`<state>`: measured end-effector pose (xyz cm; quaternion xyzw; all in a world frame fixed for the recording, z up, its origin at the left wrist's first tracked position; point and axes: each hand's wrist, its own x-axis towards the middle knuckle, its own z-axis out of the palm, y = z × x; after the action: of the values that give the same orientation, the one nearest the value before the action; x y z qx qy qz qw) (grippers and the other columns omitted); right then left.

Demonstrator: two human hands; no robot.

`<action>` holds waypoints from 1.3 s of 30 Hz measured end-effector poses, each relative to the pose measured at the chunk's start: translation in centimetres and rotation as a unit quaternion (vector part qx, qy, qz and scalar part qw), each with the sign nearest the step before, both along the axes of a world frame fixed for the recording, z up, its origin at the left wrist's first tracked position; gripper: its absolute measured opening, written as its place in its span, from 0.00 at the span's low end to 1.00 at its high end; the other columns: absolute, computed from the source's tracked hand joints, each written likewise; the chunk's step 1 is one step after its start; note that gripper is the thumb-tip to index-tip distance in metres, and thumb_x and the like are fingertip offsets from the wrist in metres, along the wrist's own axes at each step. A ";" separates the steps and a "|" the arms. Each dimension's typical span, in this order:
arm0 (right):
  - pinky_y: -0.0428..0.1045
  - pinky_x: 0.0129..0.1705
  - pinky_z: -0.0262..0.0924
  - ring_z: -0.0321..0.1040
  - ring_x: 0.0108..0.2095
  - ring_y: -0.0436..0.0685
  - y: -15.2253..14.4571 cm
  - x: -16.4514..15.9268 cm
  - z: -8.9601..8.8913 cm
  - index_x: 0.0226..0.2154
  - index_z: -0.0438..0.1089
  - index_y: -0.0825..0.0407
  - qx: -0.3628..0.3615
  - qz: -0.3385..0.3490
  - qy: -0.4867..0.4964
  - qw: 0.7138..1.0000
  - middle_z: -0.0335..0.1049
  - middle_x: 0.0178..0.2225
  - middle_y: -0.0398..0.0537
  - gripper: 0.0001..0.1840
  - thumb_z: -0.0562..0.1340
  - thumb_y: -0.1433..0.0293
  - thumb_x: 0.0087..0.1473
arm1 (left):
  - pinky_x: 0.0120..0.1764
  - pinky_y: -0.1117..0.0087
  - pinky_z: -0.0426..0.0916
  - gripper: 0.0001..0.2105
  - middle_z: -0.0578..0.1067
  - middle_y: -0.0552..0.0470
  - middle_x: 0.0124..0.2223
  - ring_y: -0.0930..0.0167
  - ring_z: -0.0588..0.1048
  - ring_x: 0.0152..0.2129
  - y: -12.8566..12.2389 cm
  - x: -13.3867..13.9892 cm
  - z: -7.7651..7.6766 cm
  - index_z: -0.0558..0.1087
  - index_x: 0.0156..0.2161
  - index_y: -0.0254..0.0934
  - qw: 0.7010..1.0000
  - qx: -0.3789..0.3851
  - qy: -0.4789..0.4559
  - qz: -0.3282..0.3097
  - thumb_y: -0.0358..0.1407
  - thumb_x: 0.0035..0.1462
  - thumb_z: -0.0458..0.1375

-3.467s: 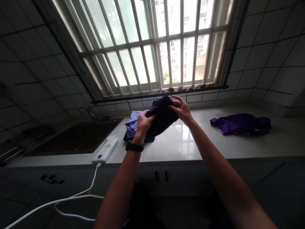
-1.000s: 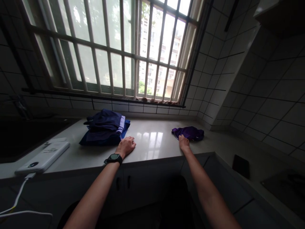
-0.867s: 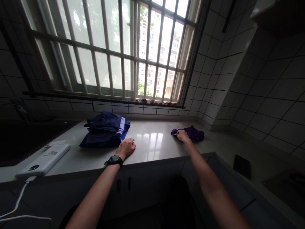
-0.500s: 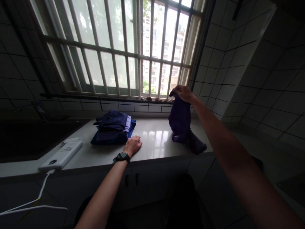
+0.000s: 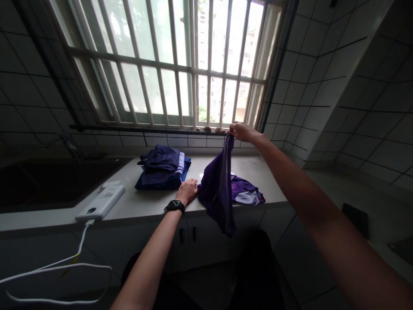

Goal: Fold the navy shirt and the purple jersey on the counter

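A dark purple garment (image 5: 215, 189) hangs from my right hand (image 5: 240, 130), whose fingers pinch its upper edge above the counter. Its lower end droops over the counter's front edge. One corner reaches the fingertips of my left hand (image 5: 189, 190), which rests low on the counter with curled fingers and appears to grip that corner. Behind the raised cloth lies a crumpled purple piece with a pale grey patch (image 5: 248, 194); whether it belongs to the same garment I cannot tell. Just left of my left hand sits a stack of folded navy clothes (image 5: 161, 168).
A white power bank (image 5: 101, 202) with a white cable (image 5: 82, 241) lies at the counter's front left, beside a dark sink (image 5: 64, 181). A barred window (image 5: 174, 66) stands behind the counter (image 5: 155, 206). A dark flat object (image 5: 355, 219) is at the right.
My right hand has drawn the purple garment's edge left, spreading the cloth toward my left hand and over the counter's front. The crumpled piece with the pale patch now shows. The view has shifted slightly.
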<state>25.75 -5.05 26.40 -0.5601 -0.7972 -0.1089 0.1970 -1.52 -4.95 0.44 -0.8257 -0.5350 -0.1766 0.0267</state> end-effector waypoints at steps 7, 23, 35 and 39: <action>0.49 0.46 0.69 0.75 0.41 0.54 -2.2 -3.0 -6.2 0.52 0.73 0.57 -0.064 0.051 0.142 0.987 0.78 0.44 0.54 0.13 0.59 0.76 0.67 | 0.53 0.67 0.69 0.15 0.79 0.41 0.52 0.64 0.78 0.50 0.5 -0.2 -0.3 0.74 0.51 0.36 1.000 -0.005 -0.028 0.009 0.31 0.69 0.47; 0.50 0.38 0.69 0.77 0.37 0.62 -9.8 1.5 -16.8 0.41 0.78 0.56 -0.492 -0.188 -0.138 0.838 0.78 0.33 0.51 0.19 0.78 0.69 0.46 | 0.51 0.66 0.70 0.21 0.76 0.43 0.53 0.64 0.78 0.48 0.3 -0.6 0.1 0.68 0.64 0.39 0.998 -0.020 -0.058 -0.007 0.33 0.71 0.45; 0.51 0.43 0.62 0.74 0.49 0.65 -6.9 2.5 -14.3 0.57 0.65 0.54 0.005 -0.224 0.091 0.970 0.75 0.51 0.62 0.18 0.49 0.71 0.70 | 0.52 0.63 0.71 0.21 0.75 0.45 0.53 0.63 0.76 0.48 1.0 -0.7 -0.7 0.73 0.63 0.42 0.990 0.044 -0.094 -0.100 0.36 0.71 0.48; 0.52 0.44 0.65 0.75 0.48 0.65 -6.6 1.7 -16.7 0.60 0.65 0.54 -0.218 -0.151 0.046 0.963 0.77 0.52 0.61 0.21 0.59 0.69 0.66 | 0.55 0.60 0.70 0.21 0.75 0.43 0.55 0.60 0.75 0.51 0.6 -0.6 -0.5 0.73 0.63 0.41 0.991 0.029 -0.089 -0.091 0.41 0.70 0.51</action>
<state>27.47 -11.61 9.65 -0.7080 -0.6978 0.0651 0.0877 -2.16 -4.36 -0.03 -0.8506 -0.4530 -0.2666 -0.0135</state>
